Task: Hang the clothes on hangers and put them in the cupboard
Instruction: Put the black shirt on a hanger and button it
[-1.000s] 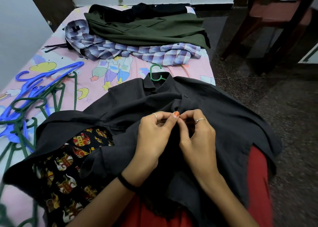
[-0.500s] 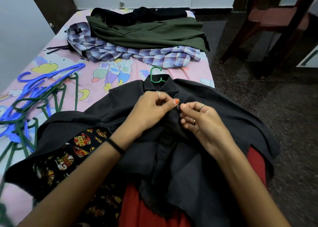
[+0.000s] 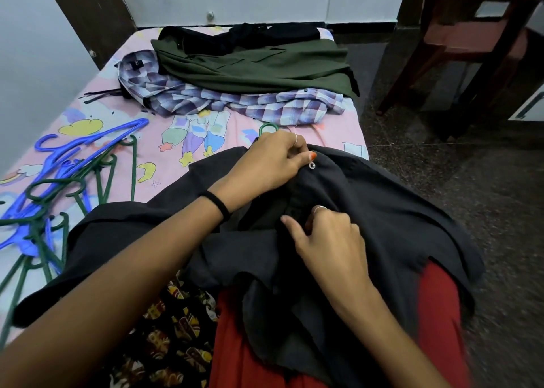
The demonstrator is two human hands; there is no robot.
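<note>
Spreading across the near end of the pink cartoon-print bedsheet (image 3: pixel 123 122) is the big dark grey button-up shirt (image 3: pixel 397 225), draped over the person's lap. Beyond the shirt lie an olive green garment (image 3: pixel 265 66) and a purple checked shirt (image 3: pixel 235 108), overlapping each other, with a black garment (image 3: pixel 241 35) farthest off. Left of the grey shirt sits a tangle of blue and green plastic hangers (image 3: pixel 59 175). The left hand (image 3: pixel 270 163) is curled, pinching the shirt's collar beside a small button (image 3: pixel 312 165), just below a green hanger hook (image 3: pixel 267 128) poking out. The right hand (image 3: pixel 326 237), fingers curled, grips the shirt's front placket lower down.
</note>
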